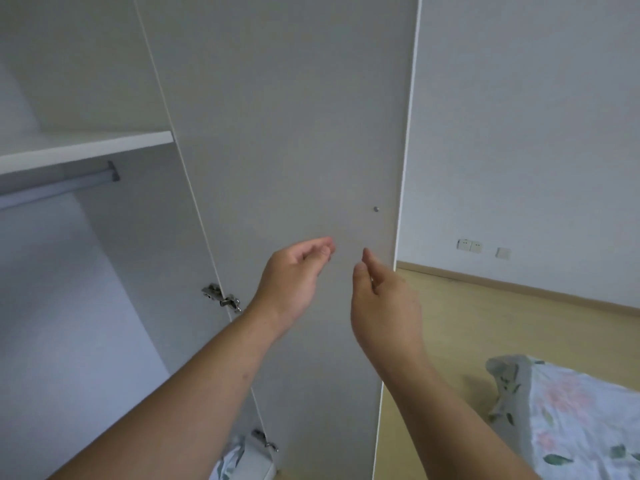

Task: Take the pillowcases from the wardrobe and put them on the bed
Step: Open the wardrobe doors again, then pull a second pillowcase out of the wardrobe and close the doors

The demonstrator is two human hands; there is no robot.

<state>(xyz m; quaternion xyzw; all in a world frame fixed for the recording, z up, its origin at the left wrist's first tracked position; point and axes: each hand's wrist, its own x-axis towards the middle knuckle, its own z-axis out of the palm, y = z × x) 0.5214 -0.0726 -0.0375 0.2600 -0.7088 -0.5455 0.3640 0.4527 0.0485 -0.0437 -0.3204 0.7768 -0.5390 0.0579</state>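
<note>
The white wardrobe stands open, its door (294, 150) swung out straight ahead of me. Both hands are raised in front of the door's inner face and hold nothing. My left hand (294, 275) has loosely curled fingers, and my right hand (384, 299) sits just to its right near the door's free edge. A bit of floral fabric (227, 460) shows low inside the wardrobe, below the lower hinge, mostly hidden by my left forearm. The bed (571, 420) with a floral cover lies at the lower right.
Inside the wardrobe a shelf (86, 147) sits above a hanging rail (59, 188). Two metal hinges (223, 297) join the door to the frame. Wooden floor (485, 323) runs between door and bed. Wall sockets (470, 245) are on the far wall.
</note>
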